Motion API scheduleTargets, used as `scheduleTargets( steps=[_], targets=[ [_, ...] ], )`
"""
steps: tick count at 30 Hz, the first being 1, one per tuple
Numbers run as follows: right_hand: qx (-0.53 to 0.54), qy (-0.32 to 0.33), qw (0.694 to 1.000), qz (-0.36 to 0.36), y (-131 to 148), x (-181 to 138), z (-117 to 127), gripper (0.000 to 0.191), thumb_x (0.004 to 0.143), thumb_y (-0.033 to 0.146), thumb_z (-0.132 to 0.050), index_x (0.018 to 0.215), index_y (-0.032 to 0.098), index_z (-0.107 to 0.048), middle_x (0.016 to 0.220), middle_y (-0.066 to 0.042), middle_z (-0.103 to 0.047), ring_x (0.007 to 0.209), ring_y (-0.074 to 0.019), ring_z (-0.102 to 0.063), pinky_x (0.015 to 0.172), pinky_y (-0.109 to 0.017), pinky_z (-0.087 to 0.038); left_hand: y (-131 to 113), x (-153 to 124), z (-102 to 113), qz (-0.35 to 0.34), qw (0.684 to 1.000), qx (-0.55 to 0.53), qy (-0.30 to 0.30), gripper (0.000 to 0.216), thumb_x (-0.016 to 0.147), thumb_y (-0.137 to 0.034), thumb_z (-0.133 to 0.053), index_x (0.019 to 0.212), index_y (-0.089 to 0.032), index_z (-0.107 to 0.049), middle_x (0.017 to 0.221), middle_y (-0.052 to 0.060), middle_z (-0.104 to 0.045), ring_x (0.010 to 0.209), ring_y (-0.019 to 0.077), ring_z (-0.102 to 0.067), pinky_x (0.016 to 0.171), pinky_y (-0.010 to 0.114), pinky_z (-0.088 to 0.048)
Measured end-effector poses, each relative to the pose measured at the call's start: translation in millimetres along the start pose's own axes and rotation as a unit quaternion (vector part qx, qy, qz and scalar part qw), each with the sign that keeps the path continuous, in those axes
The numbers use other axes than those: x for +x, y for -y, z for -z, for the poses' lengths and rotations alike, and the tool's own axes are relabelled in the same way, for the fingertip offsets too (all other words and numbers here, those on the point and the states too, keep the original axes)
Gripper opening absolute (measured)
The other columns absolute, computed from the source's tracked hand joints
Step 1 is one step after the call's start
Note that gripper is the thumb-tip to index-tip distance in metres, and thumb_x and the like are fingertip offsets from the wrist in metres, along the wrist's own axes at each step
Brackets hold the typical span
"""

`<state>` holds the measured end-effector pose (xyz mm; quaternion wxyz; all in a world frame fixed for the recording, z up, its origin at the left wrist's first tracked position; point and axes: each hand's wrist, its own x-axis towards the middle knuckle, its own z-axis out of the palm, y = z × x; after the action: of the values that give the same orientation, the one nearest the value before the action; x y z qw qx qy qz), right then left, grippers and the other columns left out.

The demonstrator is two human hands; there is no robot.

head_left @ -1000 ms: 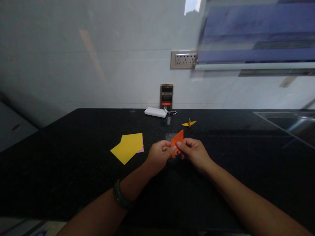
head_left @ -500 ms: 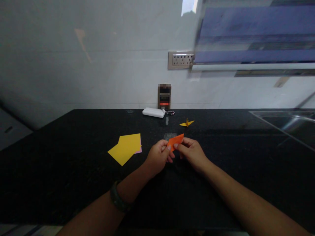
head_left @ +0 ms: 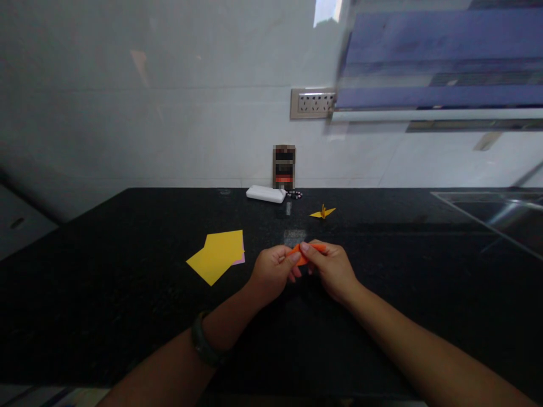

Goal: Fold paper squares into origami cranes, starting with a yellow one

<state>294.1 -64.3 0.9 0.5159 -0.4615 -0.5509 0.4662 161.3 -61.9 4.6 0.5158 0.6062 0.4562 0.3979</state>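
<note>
A folded piece of orange paper (head_left: 302, 260) is pinched between both hands above the black countertop. My left hand (head_left: 274, 270) grips its left side, thumb on top and fingers underneath. On the right side, my right hand (head_left: 333, 265) presses with the thumb near the paper's middle, and an orange strip shows above that thumb. Fingers cover much of the paper, so its full fold is hidden. Yellow paper sheets (head_left: 216, 254) lie to the left, with a pink edge (head_left: 240, 260) showing beneath. A yellow paper crane (head_left: 323, 212) stands beyond my right hand.
Against the wall at the back stands a blurred-out upright item (head_left: 284, 167). In front of it lies a white oblong case (head_left: 266, 194) with a beaded strap (head_left: 294, 194). A sink edge (head_left: 479, 220) is at the right. A socket panel (head_left: 313, 103) is on the wall.
The orange paper's upper part, which stood up as a flat slanted shape, is now lower and narrower under my right thumb. My right thumb has moved slightly up; my left hand has barely moved.
</note>
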Motion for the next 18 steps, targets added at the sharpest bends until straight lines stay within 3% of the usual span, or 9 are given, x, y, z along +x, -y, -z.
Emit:
scheduleTargets(
  steps=[10,13,18],
  targets=[
    [0.108,0.030,0.991,-0.072,-3,4,-1,0.046,0.076,0.056,-0.043,0.052,0.016,-0.048,0.039,0.004,-0.042,0.035,-0.0084,-0.038,0.040,-0.022,-0.033,1,2,7,0.008,1.000,0.021,0.007,0.025,0.075,-0.033,-0.047,0.059,-0.015,-0.051,0.041,-0.005,-0.049,0.033,0.0058,-0.041,0.035,0.017,-0.029],
    [0.076,0.046,0.994,-0.060,0,6,5,0.042,0.072,0.050,-0.052,0.050,0.016,-0.047,0.040,0.005,-0.041,0.036,-0.0072,-0.038,0.041,-0.021,-0.032,1,4,10,0.007,1.000,0.027,0.009,0.024,0.075,-0.033,-0.047,0.060,-0.015,-0.051,0.040,-0.005,-0.048,0.033,0.0054,-0.039,0.035,0.017,-0.028],
    [0.004,0.012,0.998,-0.054,5,9,13,0.037,0.066,0.046,-0.061,0.050,0.016,-0.047,0.040,0.006,-0.040,0.036,-0.0057,-0.034,0.037,-0.020,-0.025,2,6,10,0.015,1.000,0.005,-0.008,0.022,0.074,-0.031,-0.050,0.061,-0.014,-0.052,0.040,-0.005,-0.048,0.034,0.0048,-0.039,0.037,0.016,-0.029]
  ],
)
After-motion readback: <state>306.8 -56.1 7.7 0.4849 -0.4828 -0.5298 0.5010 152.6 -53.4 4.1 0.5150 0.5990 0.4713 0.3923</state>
